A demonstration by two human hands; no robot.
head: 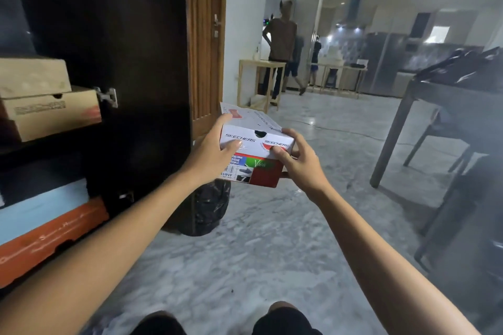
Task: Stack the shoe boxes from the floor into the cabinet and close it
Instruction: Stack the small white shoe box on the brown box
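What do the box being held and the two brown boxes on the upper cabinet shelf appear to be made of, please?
Held box: seemingly printed, coated cardboard, with glossy white lid and folded edges. Brown boxes: likely plain matte kraft cardboard, uncoated brown with dull printing, though blurred.

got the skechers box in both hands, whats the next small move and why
Probably swing the box left toward the open cabinet. Both hands, left and right, grip it in mid-air to the right of the door edge, clear of the shelves. The two brown boxes already stacked on the upper shelf seem to leave room above for it.
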